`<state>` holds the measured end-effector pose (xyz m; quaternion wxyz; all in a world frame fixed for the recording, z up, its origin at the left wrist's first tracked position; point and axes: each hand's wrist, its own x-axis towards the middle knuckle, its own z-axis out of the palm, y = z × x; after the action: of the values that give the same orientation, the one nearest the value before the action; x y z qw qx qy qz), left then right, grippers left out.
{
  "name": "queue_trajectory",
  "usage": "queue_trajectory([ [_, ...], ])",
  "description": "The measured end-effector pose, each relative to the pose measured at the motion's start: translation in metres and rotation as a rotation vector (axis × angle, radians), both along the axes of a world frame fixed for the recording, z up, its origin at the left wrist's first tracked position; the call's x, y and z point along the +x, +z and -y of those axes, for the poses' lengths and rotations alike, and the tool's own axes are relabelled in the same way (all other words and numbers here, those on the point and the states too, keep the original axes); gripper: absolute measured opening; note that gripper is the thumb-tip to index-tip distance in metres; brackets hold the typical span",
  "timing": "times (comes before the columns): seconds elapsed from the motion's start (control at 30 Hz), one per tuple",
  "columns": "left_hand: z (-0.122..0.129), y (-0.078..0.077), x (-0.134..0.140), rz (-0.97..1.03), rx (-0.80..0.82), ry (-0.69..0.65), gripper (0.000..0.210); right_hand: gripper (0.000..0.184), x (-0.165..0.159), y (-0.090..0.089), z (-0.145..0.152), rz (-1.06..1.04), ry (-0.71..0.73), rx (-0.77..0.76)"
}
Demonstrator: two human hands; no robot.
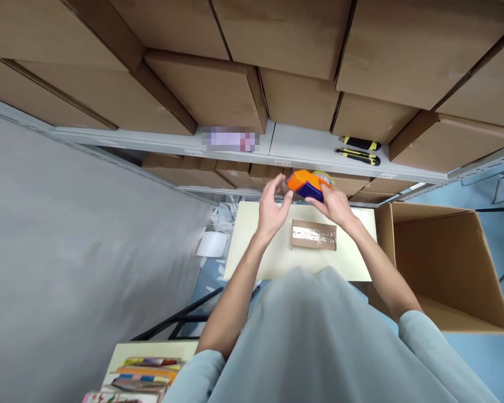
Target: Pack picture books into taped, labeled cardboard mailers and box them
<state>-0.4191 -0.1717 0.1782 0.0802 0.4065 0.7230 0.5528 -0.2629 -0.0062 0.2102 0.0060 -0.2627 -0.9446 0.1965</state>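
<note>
An orange and dark blue tape dispenser is in my right hand, raised over the far edge of the pale table. Part of its tape roll shows behind the orange body. My left hand is beside the front end of the dispenser, thumb and fingers apart, with nothing visible between them. Below both hands, a small flat cardboard box lies on the table. Shiny clear tape covers part of its upper side.
Cardboard boxes fill the shelf ahead, with box cutters on its front ledge. To the right stands a large open carton. A grey wall runs along the left, and magazines lie on a surface at lower left.
</note>
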Motion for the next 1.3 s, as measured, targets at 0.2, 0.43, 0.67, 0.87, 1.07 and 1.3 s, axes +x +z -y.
queue_trajectory([
  [0.2, 0.08, -0.009, 0.065, 0.238, -0.08, -0.123, 0.037, 0.046, 0.11, -0.039, 0.085, -0.022, -0.093, -0.372],
  [0.43, 0.1, 0.0, 0.092, 0.33, -0.167, -0.291, 0.029, 0.044, 0.157, -0.053, 0.123, 0.006, -0.15, -0.387],
  [0.67, 0.1, 0.012, 0.099, 0.341, -0.227, -0.344, 0.03, 0.043, 0.173, -0.038, 0.132, 0.059, -0.141, -0.395],
  [0.87, 0.1, 0.014, 0.105, 0.4, -0.25, -0.357, 0.035, 0.041, 0.184, -0.033, 0.136, 0.055, -0.125, -0.414],
  [1.07, 0.098, 0.017, 0.112, 0.448, -0.251, -0.33, 0.038, 0.044, 0.192, -0.03, 0.137, 0.039, -0.078, -0.392],
  [1.3, 0.094, 0.026, 0.113, 0.42, -0.286, -0.338, 0.034, 0.041, 0.195, -0.025, 0.138, 0.038, -0.05, -0.368],
])
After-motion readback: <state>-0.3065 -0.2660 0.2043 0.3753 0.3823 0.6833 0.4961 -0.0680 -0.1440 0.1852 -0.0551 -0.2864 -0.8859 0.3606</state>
